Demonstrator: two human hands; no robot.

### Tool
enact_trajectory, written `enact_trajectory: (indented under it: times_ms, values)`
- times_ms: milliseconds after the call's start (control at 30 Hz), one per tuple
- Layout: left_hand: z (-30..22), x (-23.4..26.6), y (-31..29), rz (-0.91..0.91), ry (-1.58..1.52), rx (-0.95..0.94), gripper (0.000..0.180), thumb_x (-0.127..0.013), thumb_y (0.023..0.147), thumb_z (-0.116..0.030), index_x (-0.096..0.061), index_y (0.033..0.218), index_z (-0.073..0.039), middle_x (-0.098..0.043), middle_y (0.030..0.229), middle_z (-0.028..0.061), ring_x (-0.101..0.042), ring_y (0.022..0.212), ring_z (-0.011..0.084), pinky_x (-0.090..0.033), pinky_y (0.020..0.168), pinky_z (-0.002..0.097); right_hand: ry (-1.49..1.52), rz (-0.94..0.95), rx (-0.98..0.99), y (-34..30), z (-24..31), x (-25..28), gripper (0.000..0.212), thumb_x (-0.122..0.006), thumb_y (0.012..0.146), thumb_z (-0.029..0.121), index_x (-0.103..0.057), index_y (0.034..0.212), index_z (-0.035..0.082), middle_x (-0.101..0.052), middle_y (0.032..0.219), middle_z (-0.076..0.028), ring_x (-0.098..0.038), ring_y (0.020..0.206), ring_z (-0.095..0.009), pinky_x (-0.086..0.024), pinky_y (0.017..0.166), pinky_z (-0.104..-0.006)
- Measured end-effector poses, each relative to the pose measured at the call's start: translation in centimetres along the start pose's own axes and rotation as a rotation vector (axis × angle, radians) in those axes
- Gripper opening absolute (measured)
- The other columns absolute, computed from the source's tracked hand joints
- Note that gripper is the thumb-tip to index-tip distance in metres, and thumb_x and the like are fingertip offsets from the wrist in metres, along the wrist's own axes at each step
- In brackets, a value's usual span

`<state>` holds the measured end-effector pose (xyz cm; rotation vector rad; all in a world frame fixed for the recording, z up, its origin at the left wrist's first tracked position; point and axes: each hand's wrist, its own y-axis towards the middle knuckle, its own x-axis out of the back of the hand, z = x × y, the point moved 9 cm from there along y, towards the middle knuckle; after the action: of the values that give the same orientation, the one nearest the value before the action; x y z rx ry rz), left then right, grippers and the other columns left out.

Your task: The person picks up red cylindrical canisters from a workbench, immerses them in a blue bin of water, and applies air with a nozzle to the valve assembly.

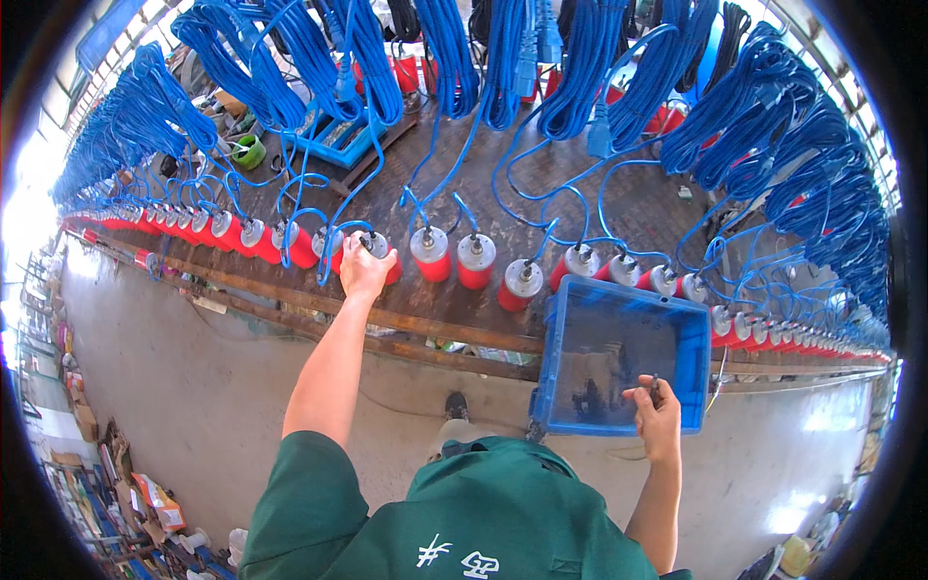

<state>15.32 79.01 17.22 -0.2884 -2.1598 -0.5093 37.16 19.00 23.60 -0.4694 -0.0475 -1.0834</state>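
Note:
My left hand [363, 273] reaches to the row of red cylinders [432, 263]. Its fingers are closed around the dark cable fitting [365, 242] on the metal top of one cylinder, where a blue cable enters. My right hand [659, 421] is over the near right part of a blue plastic bin [554, 362]. Between its thumb and fingers it pinches a small dark part [655, 389], whose exact kind I cannot make out. Several small dark pieces [587, 396] lie on the bin's floor. Beside my left hand, more cylinders stand upright with cables in their tops.
Thick coils of blue cable [447, 58] hang along the far side of the dark workbench [449, 164]. Loose cable loops run down to the cylinders. A blue tray [333, 145] and a green roll [248, 152] sit at the back left. The bin overhangs the bench's front edge.

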Motion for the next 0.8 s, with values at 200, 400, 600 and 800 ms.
enact_trajectory:
  times_ms: [200, 400, 600, 800]
  values:
    - [-0.4, -0.4, 0.2, 0.006, 0.021, 0.094, 0.085, -0.092, 0.076, -0.041, -0.054, 0.141, -0.002, -0.060, 0.143, 0.0221, -0.061, 0.131, 0.0422, -0.052, 0.108, 0.0518, 0.003, 0.008, 0.001, 0.2, -1.4, 0.9, 0.034, -0.071, 0.105, 0.021, -0.063, 0.129, -0.001, -0.079, 0.102, -0.010, -0.050, 0.058, -0.003, -0.040, 0.050, -0.0202]
    - [-0.5, -0.1, -1.3, 0.029, -0.086, 0.029, 0.094, -0.090, 0.080, -0.038, -0.045, 0.151, 0.005, -0.054, 0.150, 0.0267, -0.050, 0.143, 0.0426, -0.040, 0.121, 0.0481, 0.098, -0.015, -0.041, -0.1, -1.9, 1.9, 0.033, -0.063, 0.104, 0.009, -0.055, 0.135, 0.000, -0.071, 0.091, -0.010, -0.055, 0.060, -0.007, -0.041, 0.049, -0.0207]
    - [-5.7, -1.4, -7.4, 0.079, -0.297, -0.056, 0.076, -0.089, 0.081, -0.028, -0.052, 0.139, 0.003, -0.060, 0.135, 0.0223, -0.055, 0.132, 0.0401, -0.042, 0.116, 0.0499, 0.069, -0.034, -0.072, 0.2, -3.5, 4.4, 0.024, -0.052, 0.097, -0.004, -0.053, 0.120, 0.002, -0.065, 0.088, -0.009, -0.062, 0.071, -0.011, -0.045, 0.051, -0.0223]
    - [-8.9, -6.0, -3.1, 0.197, -0.060, -0.231, 0.111, -0.093, 0.077, -0.043, -0.034, 0.160, 0.001, -0.052, 0.149, 0.0257, -0.055, 0.136, 0.0418, -0.048, 0.115, 0.0466, -0.055, 0.071, -0.004, -0.2, -3.1, 3.6, 0.030, -0.058, 0.102, 0.001, -0.059, 0.132, 0.003, -0.071, 0.102, -0.010, -0.070, 0.080, -0.015, -0.048, 0.053, -0.0236]
